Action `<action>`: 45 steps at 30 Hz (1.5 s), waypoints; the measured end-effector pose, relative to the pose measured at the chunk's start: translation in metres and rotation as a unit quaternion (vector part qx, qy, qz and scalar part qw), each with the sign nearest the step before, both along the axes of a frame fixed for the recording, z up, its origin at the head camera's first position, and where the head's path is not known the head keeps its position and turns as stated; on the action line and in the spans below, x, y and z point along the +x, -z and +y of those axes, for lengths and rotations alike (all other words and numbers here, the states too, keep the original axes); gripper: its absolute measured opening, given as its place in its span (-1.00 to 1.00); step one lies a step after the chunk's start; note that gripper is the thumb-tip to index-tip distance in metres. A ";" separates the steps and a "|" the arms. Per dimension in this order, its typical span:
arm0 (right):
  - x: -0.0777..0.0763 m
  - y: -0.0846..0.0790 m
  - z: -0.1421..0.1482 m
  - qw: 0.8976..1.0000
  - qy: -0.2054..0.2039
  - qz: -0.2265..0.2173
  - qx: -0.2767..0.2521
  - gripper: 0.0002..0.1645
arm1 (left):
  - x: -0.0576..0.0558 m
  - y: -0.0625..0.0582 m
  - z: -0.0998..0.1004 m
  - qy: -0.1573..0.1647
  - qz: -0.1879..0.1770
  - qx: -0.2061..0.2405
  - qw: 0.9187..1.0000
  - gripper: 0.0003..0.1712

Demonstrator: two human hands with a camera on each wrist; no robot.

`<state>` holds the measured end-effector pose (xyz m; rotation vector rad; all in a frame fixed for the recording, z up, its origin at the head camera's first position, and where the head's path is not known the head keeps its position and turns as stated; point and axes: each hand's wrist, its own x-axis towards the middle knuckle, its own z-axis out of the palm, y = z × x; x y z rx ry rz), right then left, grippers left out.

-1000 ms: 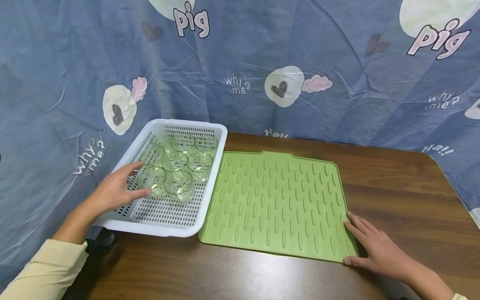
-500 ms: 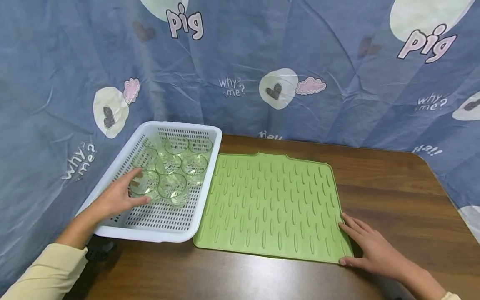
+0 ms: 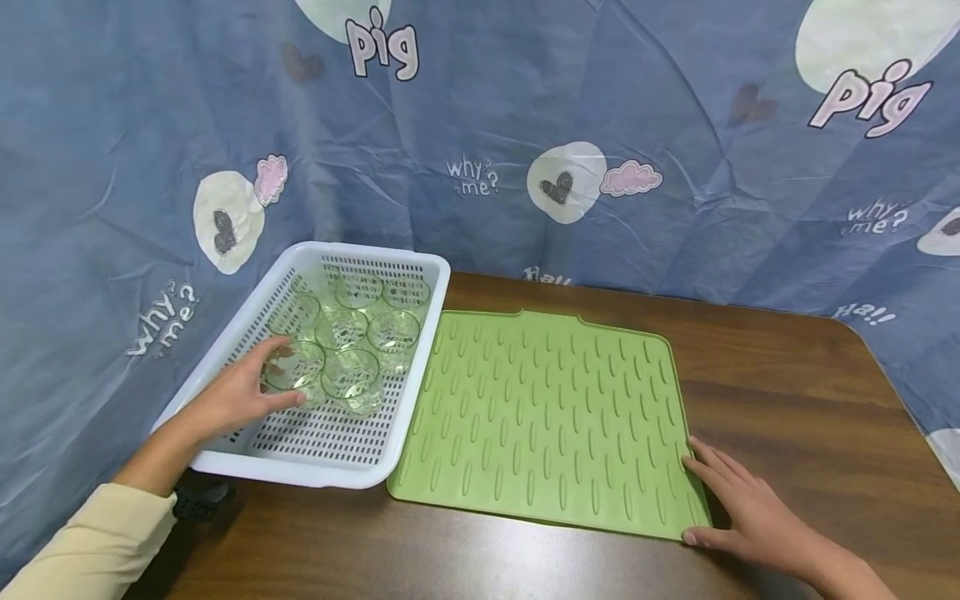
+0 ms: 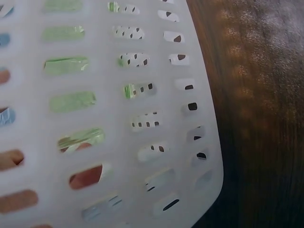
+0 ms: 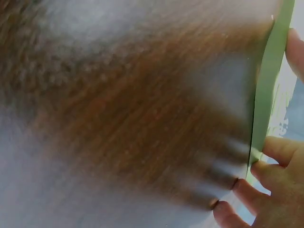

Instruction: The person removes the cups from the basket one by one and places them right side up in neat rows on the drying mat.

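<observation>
My left hand [image 3: 236,392] reaches into a white slotted plastic basket [image 3: 300,473], thumb and fingers curled around the near-left glass [image 3: 303,367], one of several clear green-tinted glasses standing there. Some of the fingers show through that glass. In the left wrist view the basket wall [image 4: 107,111] fills most of the picture, with bits of green and skin behind its slots. At the right, my right hand [image 3: 750,504] rests with its fingertips and thumb on the near right edge of a green ribbed mat [image 3: 547,417]. Its fingers [image 5: 280,178] meet the mat's edge in the right wrist view.
The basket's right side adjoins the mat's left edge on a brown wood-grain table [image 3: 795,400]. Behind the table hangs a blue printed cloth [image 3: 480,100]. A small black device [image 3: 204,500] sits under my left wrist.
My left fingers have moved in around the near-left glass, after being spread at its side. The right hand stays at the mat's edge. The head view shifts slightly.
</observation>
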<state>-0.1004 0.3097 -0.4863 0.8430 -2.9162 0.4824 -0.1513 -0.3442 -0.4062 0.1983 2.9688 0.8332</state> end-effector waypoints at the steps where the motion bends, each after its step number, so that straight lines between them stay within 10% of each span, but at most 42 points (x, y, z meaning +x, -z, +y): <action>1: -0.001 -0.001 -0.001 1.000 0.000 -0.002 0.000 0.08 | 0.001 0.000 -0.001 0.003 0.003 -0.001 1.000 0.07; 9: -0.002 -0.003 -0.005 1.000 -0.009 0.003 -0.006 0.07 | 0.006 0.004 -0.005 0.010 0.026 -0.041 0.999 0.15; 26: 0.000 0.001 -0.001 1.000 -0.001 0.016 -0.015 0.10 | 0.005 -0.008 -0.006 -0.040 0.010 0.037 0.998 0.04; 45: 0.004 -0.001 0.000 1.000 0.009 0.014 -0.013 0.11 | 0.026 -0.058 0.006 -0.032 0.088 0.143 0.985 -0.10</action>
